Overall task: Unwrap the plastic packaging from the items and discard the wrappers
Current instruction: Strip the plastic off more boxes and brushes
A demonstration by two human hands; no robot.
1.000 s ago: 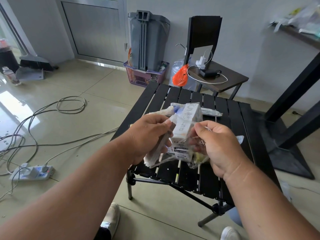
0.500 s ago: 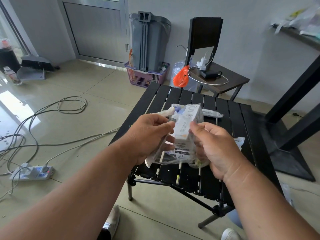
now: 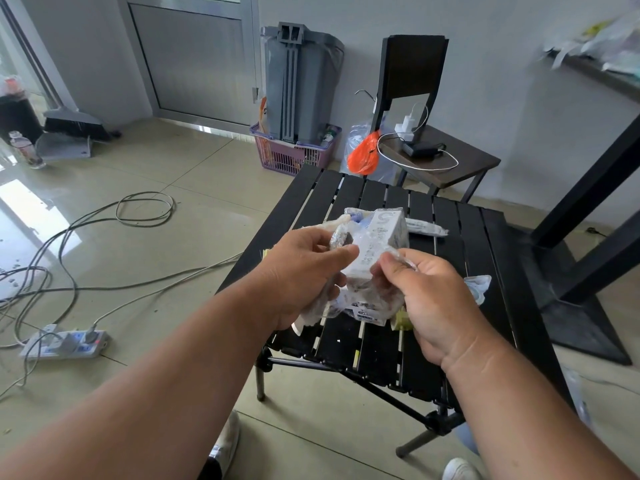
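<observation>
Plastic film (image 3: 363, 299) clings to the white box (image 3: 377, 247) we hold above the black slatted surface (image 3: 460, 244), left hand (image 3: 298, 271) gripping film, right hand (image 3: 429, 292) pinching it, so unwrapping looks barely begun, more wrapped packets (image 3: 424, 227) waiting.

The white carton (image 3: 377, 244) carries a large round logo on its top face and a line of grey characters along its side, too blurred to read. The label at its lower end is also unreadable.
</observation>
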